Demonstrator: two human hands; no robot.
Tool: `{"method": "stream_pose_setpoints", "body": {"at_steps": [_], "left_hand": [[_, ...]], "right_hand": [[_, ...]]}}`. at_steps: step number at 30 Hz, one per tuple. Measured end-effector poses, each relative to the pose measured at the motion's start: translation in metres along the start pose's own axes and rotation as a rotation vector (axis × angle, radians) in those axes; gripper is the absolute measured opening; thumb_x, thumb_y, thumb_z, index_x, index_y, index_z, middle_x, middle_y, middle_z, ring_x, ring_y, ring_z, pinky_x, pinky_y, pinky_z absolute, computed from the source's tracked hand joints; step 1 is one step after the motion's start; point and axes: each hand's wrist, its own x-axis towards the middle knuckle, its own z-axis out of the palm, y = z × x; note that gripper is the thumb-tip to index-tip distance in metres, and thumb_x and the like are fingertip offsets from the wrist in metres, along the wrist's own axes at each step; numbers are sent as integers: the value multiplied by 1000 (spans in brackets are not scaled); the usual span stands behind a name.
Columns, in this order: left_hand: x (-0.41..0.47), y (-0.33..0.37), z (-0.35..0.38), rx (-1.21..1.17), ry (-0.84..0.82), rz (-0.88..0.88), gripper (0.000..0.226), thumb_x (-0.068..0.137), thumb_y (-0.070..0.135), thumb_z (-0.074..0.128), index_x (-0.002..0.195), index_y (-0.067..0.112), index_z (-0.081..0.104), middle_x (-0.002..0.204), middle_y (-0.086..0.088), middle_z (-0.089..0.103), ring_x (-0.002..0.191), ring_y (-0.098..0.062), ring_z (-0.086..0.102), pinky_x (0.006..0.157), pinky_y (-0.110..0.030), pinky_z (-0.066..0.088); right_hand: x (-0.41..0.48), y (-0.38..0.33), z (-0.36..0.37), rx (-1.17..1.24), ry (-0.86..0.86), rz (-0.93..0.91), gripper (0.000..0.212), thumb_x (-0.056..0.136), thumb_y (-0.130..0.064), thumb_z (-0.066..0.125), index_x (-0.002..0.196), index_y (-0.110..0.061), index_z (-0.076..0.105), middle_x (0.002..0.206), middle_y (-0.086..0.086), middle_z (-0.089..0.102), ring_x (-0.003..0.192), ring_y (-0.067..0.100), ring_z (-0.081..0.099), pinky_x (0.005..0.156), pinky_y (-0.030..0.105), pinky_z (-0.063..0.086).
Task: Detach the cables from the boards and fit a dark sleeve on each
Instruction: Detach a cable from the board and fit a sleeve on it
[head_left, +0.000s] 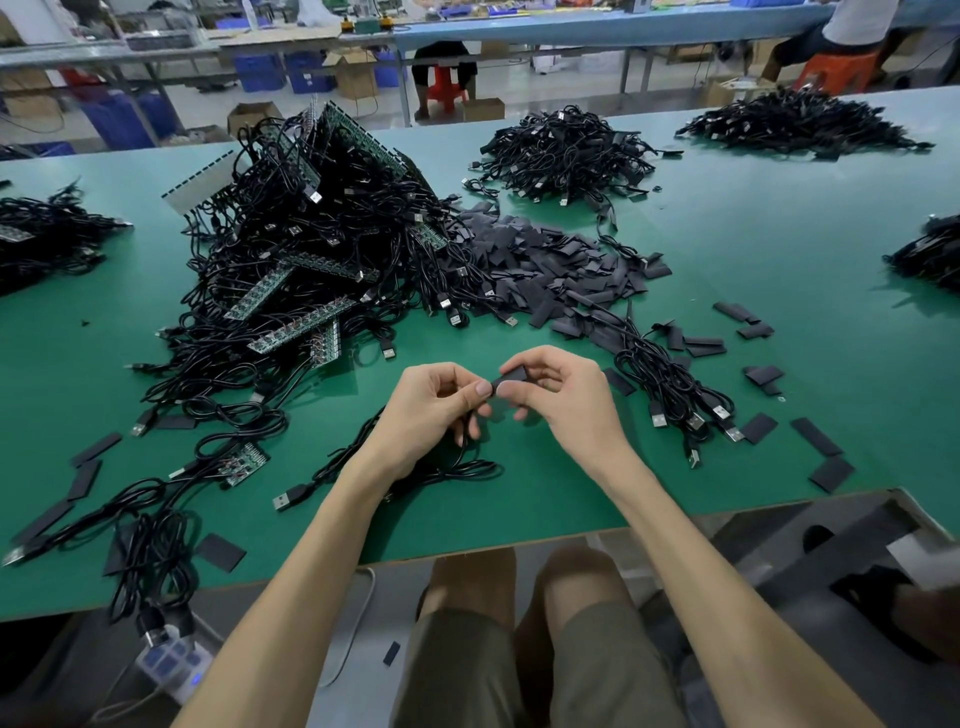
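Sleeve (511, 375) onto cable (452, 470) end

Head view: right hand (563, 397) pinches the sleeve in its fingertips above the table (519, 514). Left hand (431, 410) pinches the cable end, apparently just entering it. Keep both in line and push straight.

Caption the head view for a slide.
Left hand holds a cable, right hand pinches a dark sleeve at its end, over a green table.

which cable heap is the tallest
The heap left of centre, beside the flat sleeve pile. It rises well above the other heaps, and green board strips poke out of it.
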Motion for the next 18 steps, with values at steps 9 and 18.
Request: {"method": "stream_pose_setpoints", "body": {"at_steps": [9, 18], "left_hand": [[0, -2, -1, 1, -8, -2, 17, 96, 12, 68, 86, -2, 68, 71, -10, 72, 49, -17, 58, 42, -22, 45], [1, -4, -3, -5, -16, -4, 24, 93, 23, 72, 79, 4, 70, 70, -17, 71, 48, -22, 58, 42, -22, 45]], "right_hand": [[2, 6, 0, 34, -9, 29, 14, 81, -3, 83, 91, -6, 74, 73, 8, 74, 59, 19, 69, 58, 35, 59], [2, 6, 0, 52, -29, 36, 18, 79, -4, 84, 93, -4, 73, 72, 10, 74, 57, 23, 70, 57, 33, 59]]}}
